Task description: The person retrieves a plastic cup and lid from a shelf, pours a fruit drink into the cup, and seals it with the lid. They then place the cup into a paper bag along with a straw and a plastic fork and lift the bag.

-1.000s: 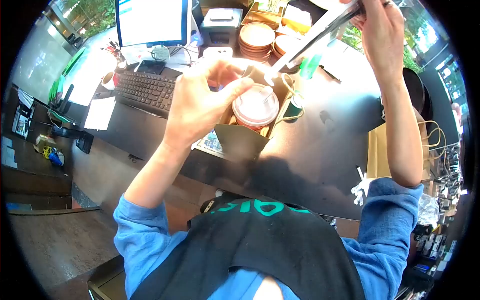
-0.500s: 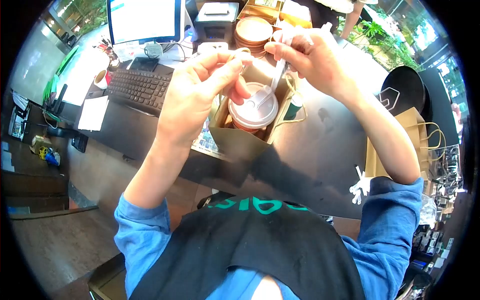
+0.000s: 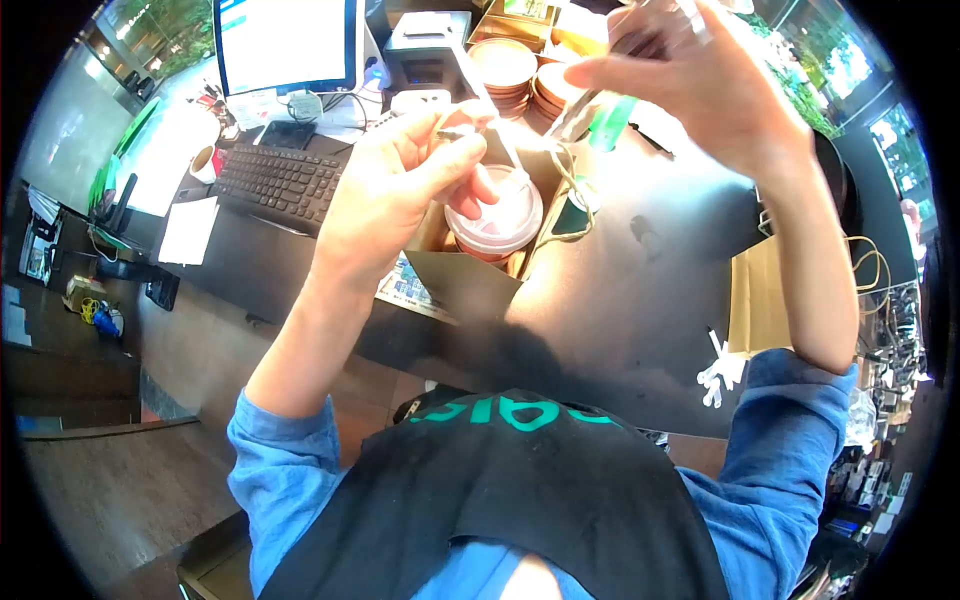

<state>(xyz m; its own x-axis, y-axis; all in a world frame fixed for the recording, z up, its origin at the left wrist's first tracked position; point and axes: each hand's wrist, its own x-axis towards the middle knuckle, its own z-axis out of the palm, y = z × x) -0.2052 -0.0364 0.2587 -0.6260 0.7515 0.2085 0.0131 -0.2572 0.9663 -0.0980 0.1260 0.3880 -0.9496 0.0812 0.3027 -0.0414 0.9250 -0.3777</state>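
Note:
My left hand [image 3: 392, 190] is closed, with thumb and forefinger pinching what looks like the paper bag's cord handle. Below it stands an open brown paper bag [image 3: 465, 282], its other cord handle [image 3: 567, 238] looped at the right. Inside sits a cup with a translucent white lid [image 3: 497, 222]. A thin white stick [image 3: 507, 143] slants down toward the lid. My right hand [image 3: 700, 85], up and to the right, is closed around something clear and dark, blurred by motion. A clear plastic strip [image 3: 574, 122] hangs below its fingers.
At the left are a keyboard [image 3: 278, 183], a monitor [image 3: 290, 45] and a mug [image 3: 205, 163]. Stacked brown lids [image 3: 502, 65] stand behind the bag, near a green object [image 3: 608, 125]. Another paper bag [image 3: 765, 298] and white plastic pieces [image 3: 720, 375] are at the right.
My right hand has moved up and right, away from the bag, with the clear thing in it. The left hand has shifted slightly left and keeps its pinch.

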